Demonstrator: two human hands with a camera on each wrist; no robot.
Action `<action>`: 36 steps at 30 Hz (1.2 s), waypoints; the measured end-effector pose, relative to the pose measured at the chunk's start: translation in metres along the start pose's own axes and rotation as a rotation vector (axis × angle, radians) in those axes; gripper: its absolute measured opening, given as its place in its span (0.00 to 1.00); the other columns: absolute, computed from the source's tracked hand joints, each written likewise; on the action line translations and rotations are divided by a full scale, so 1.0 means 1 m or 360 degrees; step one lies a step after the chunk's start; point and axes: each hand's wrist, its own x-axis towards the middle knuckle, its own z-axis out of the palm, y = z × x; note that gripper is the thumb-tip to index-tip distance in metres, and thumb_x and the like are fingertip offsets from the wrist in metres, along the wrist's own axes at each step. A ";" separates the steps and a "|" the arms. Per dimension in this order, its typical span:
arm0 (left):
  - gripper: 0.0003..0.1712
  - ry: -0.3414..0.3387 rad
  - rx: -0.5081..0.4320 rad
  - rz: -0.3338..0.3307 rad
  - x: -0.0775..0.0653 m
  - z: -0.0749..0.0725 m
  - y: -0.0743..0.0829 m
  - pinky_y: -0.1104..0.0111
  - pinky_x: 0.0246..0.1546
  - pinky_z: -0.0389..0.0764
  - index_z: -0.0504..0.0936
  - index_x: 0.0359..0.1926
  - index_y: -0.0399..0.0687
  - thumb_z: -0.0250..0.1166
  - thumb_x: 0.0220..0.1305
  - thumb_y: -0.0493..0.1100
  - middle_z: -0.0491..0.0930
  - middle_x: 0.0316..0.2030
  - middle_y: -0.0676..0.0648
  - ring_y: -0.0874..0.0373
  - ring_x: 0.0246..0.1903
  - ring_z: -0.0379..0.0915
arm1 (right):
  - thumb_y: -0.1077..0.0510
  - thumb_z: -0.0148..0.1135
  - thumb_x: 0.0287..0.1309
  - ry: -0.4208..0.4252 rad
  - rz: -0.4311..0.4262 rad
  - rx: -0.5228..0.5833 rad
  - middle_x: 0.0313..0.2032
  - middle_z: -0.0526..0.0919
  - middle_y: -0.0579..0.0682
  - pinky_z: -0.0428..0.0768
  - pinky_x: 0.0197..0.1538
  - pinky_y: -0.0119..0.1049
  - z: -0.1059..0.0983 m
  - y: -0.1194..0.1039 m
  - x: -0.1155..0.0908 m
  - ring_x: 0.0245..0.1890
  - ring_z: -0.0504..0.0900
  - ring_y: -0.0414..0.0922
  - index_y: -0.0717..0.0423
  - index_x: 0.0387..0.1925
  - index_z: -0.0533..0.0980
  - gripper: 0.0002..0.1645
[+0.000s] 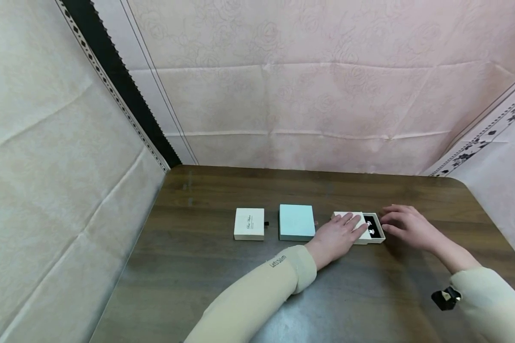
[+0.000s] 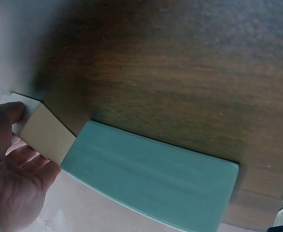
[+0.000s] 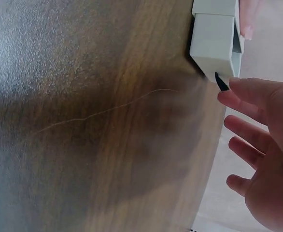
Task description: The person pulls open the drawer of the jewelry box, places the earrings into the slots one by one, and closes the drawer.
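A white drawer-style jewelry box (image 1: 347, 215) lies on the right of the row, its drawer (image 1: 376, 237) slid partway out to the right. Small shiny white pieces (image 1: 371, 228) show on the black insert in that drawer. My left hand (image 1: 335, 238) lies over the box's outer sleeve and grips it between thumb and fingers. At the drawer's right end, my right hand (image 1: 407, 226) pinches a short black ribbon tab (image 3: 221, 82) between thumb and index finger. The other fingers of that hand are spread and loosely bent.
A turquoise box (image 1: 296, 222) lies just left of the gripped box. Farther left is another white box (image 1: 249, 223) with printed lettering and a black tab. All rest on a brown wooden table (image 1: 206, 276), with a pale patterned cloth (image 1: 304, 109) hanging behind.
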 end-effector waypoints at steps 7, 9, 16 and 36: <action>0.30 0.0014 0.0024 0.0009 0.000 0.000 0.000 0.70 0.77 0.62 0.54 0.86 0.66 0.41 0.90 0.47 0.55 0.84 0.55 0.60 0.82 0.53 | 0.66 0.74 0.62 -0.0036 0.0012 0.0042 0.55 0.83 0.72 0.70 0.57 0.70 0.004 0.002 0.003 0.59 0.75 0.75 0.58 0.35 0.86 0.02; 0.30 0.0027 0.0041 0.0015 0.000 0.000 0.000 0.70 0.77 0.62 0.55 0.86 0.66 0.41 0.90 0.47 0.56 0.84 0.55 0.60 0.81 0.53 | 0.66 0.73 0.63 -0.0068 0.0036 0.0054 0.56 0.83 0.73 0.70 0.58 0.71 0.004 0.002 0.004 0.59 0.75 0.75 0.57 0.33 0.86 0.04; 0.30 0.0057 0.0059 0.0026 0.001 0.002 -0.001 0.70 0.76 0.64 0.56 0.86 0.65 0.41 0.90 0.47 0.57 0.83 0.55 0.60 0.81 0.55 | 0.68 0.72 0.64 -0.0120 0.0083 0.0094 0.57 0.82 0.74 0.67 0.61 0.74 0.003 -0.002 0.008 0.64 0.71 0.77 0.54 0.31 0.84 0.08; 0.30 0.0021 0.0017 0.0039 -0.003 -0.003 -0.003 0.73 0.75 0.63 0.56 0.86 0.66 0.42 0.89 0.49 0.57 0.83 0.56 0.62 0.81 0.54 | 0.68 0.74 0.60 -0.0077 -0.0016 0.0064 0.57 0.82 0.72 0.68 0.59 0.72 0.011 -0.007 0.015 0.62 0.73 0.75 0.48 0.29 0.83 0.12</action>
